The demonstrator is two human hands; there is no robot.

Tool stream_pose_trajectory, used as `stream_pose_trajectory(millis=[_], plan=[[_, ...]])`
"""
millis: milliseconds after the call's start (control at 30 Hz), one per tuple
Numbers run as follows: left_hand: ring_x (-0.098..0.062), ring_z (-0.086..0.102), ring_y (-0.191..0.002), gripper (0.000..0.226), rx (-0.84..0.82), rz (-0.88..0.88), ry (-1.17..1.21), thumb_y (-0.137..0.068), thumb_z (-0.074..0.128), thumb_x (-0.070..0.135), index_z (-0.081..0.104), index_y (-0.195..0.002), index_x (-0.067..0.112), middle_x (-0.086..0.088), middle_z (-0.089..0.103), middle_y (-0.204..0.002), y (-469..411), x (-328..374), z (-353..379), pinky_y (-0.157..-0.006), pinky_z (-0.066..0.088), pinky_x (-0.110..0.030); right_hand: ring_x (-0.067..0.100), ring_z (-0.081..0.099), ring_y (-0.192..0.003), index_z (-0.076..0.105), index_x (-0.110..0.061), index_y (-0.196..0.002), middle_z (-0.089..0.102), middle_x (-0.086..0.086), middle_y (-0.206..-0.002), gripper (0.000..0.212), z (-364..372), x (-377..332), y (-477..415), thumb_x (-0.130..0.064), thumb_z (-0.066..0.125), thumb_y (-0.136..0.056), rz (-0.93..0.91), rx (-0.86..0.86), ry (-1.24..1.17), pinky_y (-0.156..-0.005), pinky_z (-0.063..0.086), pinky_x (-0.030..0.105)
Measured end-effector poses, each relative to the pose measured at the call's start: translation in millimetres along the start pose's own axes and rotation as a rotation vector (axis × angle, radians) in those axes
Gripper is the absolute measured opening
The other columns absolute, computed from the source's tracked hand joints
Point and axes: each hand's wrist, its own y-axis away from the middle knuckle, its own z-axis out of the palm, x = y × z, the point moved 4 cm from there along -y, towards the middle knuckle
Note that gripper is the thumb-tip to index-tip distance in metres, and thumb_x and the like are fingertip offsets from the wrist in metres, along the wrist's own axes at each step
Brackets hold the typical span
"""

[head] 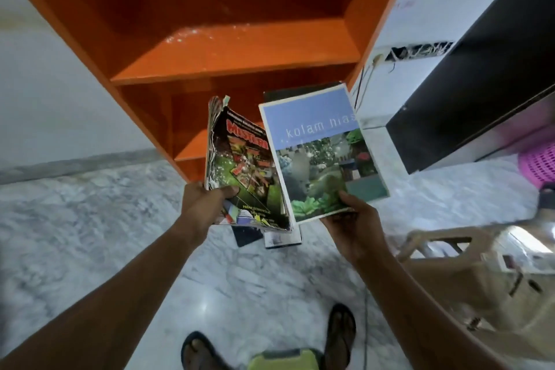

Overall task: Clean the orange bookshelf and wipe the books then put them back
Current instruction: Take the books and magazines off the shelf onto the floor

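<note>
The orange bookshelf (234,48) stands ahead with bare boards; the middle board shows pale dust or wet specks. My left hand (207,198) grips a bundle of worn magazines (246,165) with a dark, torn "Misteri" cover, held in front of the lower shelf. My right hand (354,219) holds a blue-topped book (318,147) titled "kolam hias" by its bottom edge, just right of the magazines. More books (270,237) lie on the floor below both hands, mostly hidden.
Marble floor (90,234) all around. A black-fronted cabinet (480,84) stands to the right, with a pink basket (540,165) under it. A blurred beige rack (480,264) is at right. My sandalled feet (339,336) and a yellow-green cloth (285,359) are at the bottom.
</note>
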Motion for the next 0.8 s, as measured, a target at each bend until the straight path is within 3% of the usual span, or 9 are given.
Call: stream_pose_trajectory(millis=[133,200,300,400,533,600,667,767,800], plan=[[-0.029,0.068,-0.06,0.011,0.052,0.066,-0.043,-0.082,0.08,0.006,0.073,-0.087,-0.001,-0.019,0.073,-0.071,-13.6,-40.1,6.7,-0.063,0.057,-0.049,0.022,0.073,-0.086,0.067,-0.003,-0.108,0.077,0.011,-0.088,0.032,-68.3,40.0,-36.1,-0.004,0.059,-0.077,0.071,0.13,0.043,-0.107,0.047,0.046],[-0.022,0.068,-0.054,0.007,0.075,0.143,-0.031,-0.083,0.079,0.005,0.073,-0.079,0.004,-0.01,0.072,-0.062,-27.7,-67.4,13.1,-0.057,0.056,-0.038,0.026,0.067,-0.09,0.069,-0.005,-0.104,0.07,0.018,-0.092,0.035,-103.1,61.0,-77.4,-0.007,0.068,-0.069,0.084,0.183,0.078,-0.096,0.05,0.04],[-0.014,0.071,-0.064,0.013,0.094,0.271,-0.012,-0.083,0.079,0.004,0.075,-0.075,0.013,0.003,0.075,-0.066,-56.0,-121.4,24.3,-0.063,0.057,-0.027,0.028,0.061,-0.071,0.073,-0.009,-0.09,0.057,0.028,-0.087,0.035,-165.7,109.2,-159.6,-0.011,0.085,-0.057,0.12,0.217,0.191,-0.074,0.047,0.03],[-0.005,0.059,-0.046,0.026,0.082,0.342,0.006,-0.083,0.078,0.004,0.067,-0.063,0.017,0.008,0.064,-0.048,-81.3,-175.7,42.9,-0.049,0.047,-0.017,0.033,0.066,-0.118,0.062,0.0,-0.132,0.067,0.02,-0.13,0.052,-226.5,156.1,-238.7,-0.007,0.065,-0.081,0.12,0.294,0.219,-0.104,0.05,0.044],[-0.005,0.054,-0.041,0.04,0.055,0.291,0.111,-0.084,0.077,0.005,0.061,-0.052,0.023,0.011,0.057,-0.044,-126.3,-244.3,65.5,-0.046,0.045,-0.019,0.021,0.068,-0.098,0.065,-0.005,-0.116,0.069,0.01,-0.111,0.024,-268.3,213.9,-319.9,-0.005,0.056,-0.094,0.146,0.254,0.217,-0.078,0.058,0.03],[-0.007,0.054,-0.04,0.042,0.019,0.26,0.171,-0.085,0.075,0.006,0.062,-0.049,0.023,0.011,0.056,-0.044,-148.9,-273.2,78.7,-0.044,0.044,-0.019,0.024,0.065,-0.101,0.063,-0.001,-0.121,0.065,0.013,-0.114,0.034,-292.8,240.5,-351.6,-0.006,0.059,-0.088,0.164,0.224,0.204,-0.094,0.055,0.033],[-0.005,0.05,-0.036,0.049,-0.025,0.239,0.236,-0.087,0.071,0.005,0.062,-0.044,0.025,0.012,0.052,-0.042,-168.5,-291.9,86.5,-0.043,0.04,-0.016,0.027,0.064,-0.104,0.058,-0.001,-0.127,0.061,0.015,-0.119,0.034,-315.2,255.6,-368.1,-0.004,0.059,-0.093,0.159,0.271,0.314,-0.095,0.055,0.037],[-0.028,0.063,-0.064,0.013,-0.109,0.219,0.399,-0.078,0.083,0.016,0.071,-0.071,0.017,-0.002,0.069,-0.069,-193.5,-309.2,90.3,-0.067,0.051,-0.035,0.029,0.062,-0.108,0.055,-0.001,-0.121,0.061,0.021,-0.124,0.03,-350.9,268.9,-372.8,0.0,0.068,-0.093,0.146,0.387,0.419,-0.102,0.053,0.043],[-0.041,0.059,-0.078,0.031,-0.136,0.189,0.423,-0.072,0.088,0.023,0.069,-0.091,0.008,-0.01,0.07,-0.083,-199.4,-315.7,93.6,-0.074,0.05,-0.049,0.027,0.063,-0.102,0.059,-0.003,-0.111,0.063,0.022,-0.122,0.024,-358.6,270.8,-372.3,0.0,0.071,-0.091,0.137,0.412,0.461,-0.104,0.052,0.044]])
